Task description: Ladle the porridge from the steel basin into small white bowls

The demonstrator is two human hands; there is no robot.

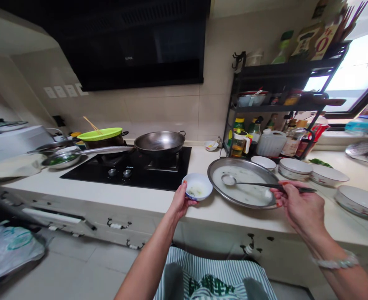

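Observation:
My left hand grips the rim of a small bowl, thumb on the edge and fingers below. A little pale liquid with green bits lies in it. My right hand is closed round the dark handle of a ladle. The ladle's metal head hovers over or touches the surface of a whitish soup; I cannot tell which. That soup, with dark flecks, fills a wide steel basin on the counter, just right of the bowl.
A wok sits on the black cooktop, left of the basin. White bowls line the counter at right. A black rack with bottles stands behind the basin. A lime-green colander tops a pot at back left.

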